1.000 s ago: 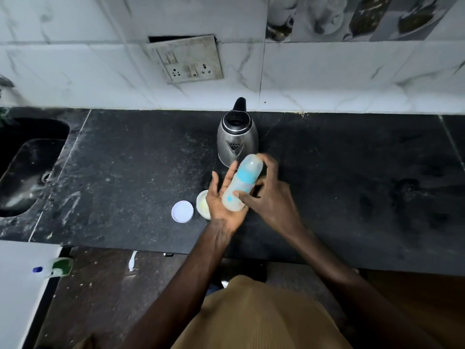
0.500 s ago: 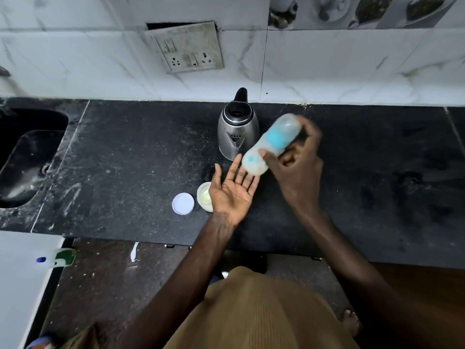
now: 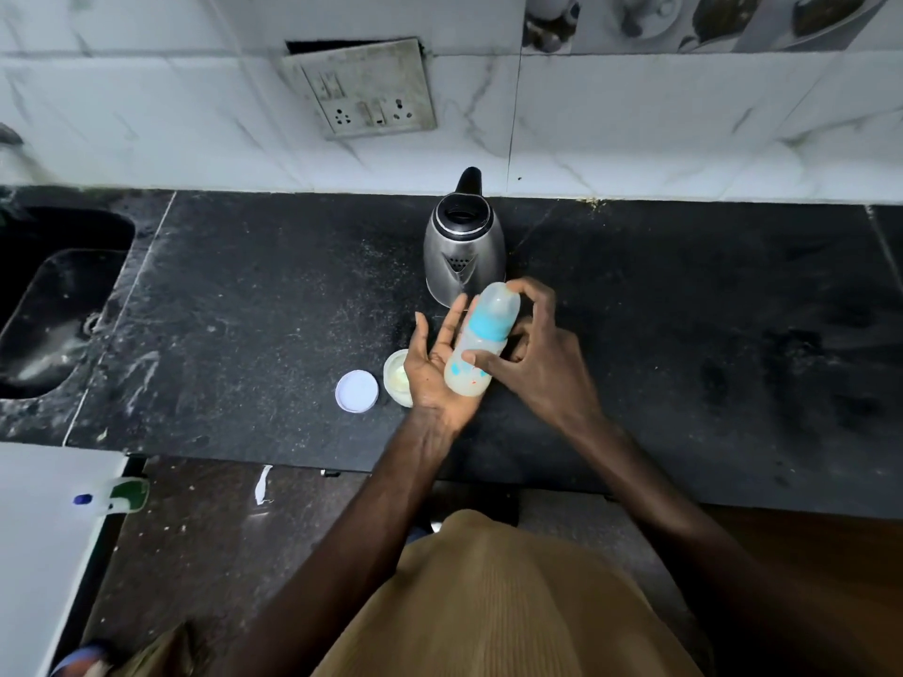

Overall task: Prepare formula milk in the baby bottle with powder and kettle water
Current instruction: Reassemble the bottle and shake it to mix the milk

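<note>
2 hands meet just above the bench (image 3: pixel 684 334), in front of the kettle (image 3: pixel 464 256). The right hand (image 3: pixel 537 364) has its grip clamped on the baby bottle (image 3: pixel 481 342), thumb on the near side of the body and fingers curled over the far side and the cap. The bottle is tilted, cap end toward the kettle, with its base resting in the palm of the left hand (image 3: pixel 435 368). That hand's grip is apart, palm up and fingers straight. The bottle looks capped and holds pale, cloudy liquid, so the step in hand is probably mixing, by knocking or rolling the base against the palm.

To do it well, he should check that the blue collar is screwed tight, hold the body rather than the clear cap, and use short, soft strokes so little foam forms. The open powder tub (image 3: pixel 396 376) sits just beside the left hand, with its white lid (image 3: pixel 356 390) next to it, so wide swings risk tipping it.
</note>
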